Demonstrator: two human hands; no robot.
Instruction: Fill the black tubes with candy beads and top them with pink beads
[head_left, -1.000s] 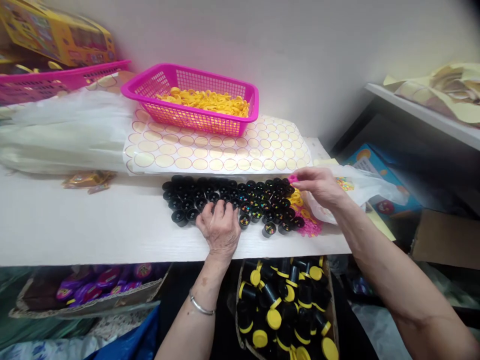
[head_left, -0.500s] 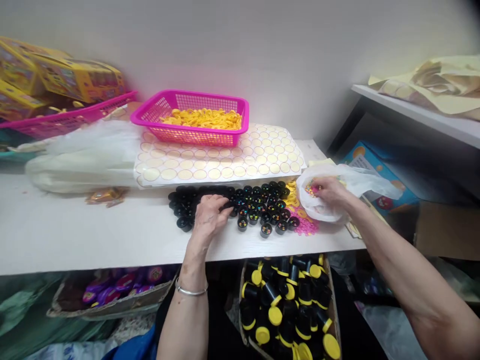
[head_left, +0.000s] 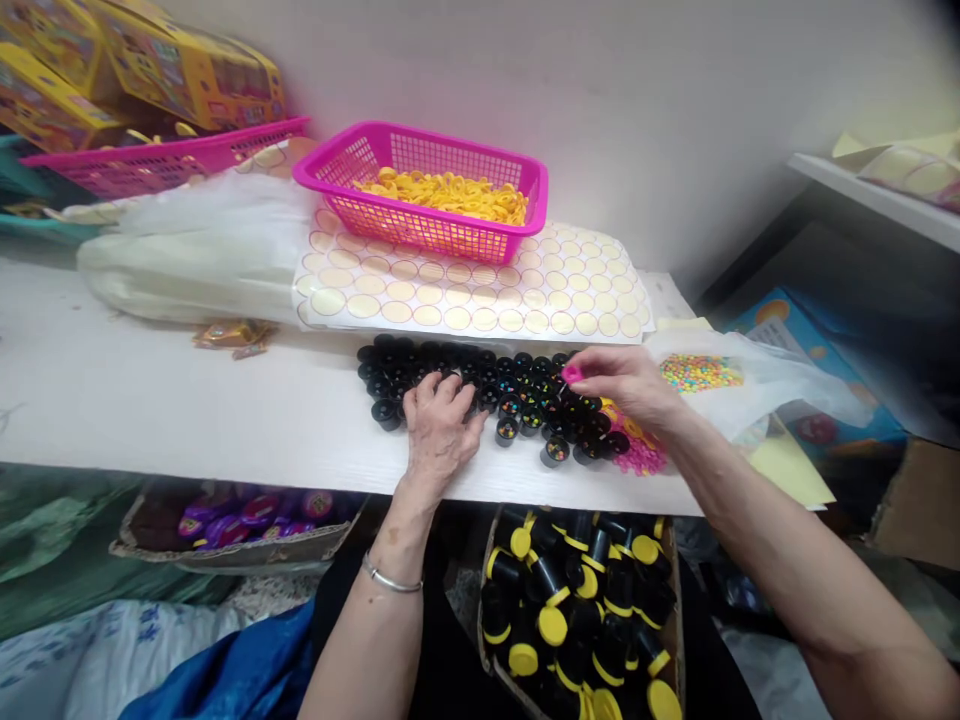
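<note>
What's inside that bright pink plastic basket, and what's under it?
The bright pink, rectangular plastic basket holds a heap of small yellow pieces, which hide most of its floor. Under it lies a white sheet with cream ovals; the part beneath the basket is covered.

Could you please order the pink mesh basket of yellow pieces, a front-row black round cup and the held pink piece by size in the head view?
1. Pink mesh basket
2. Front-row black cup
3. Pink piece, partly covered by the right hand
</note>
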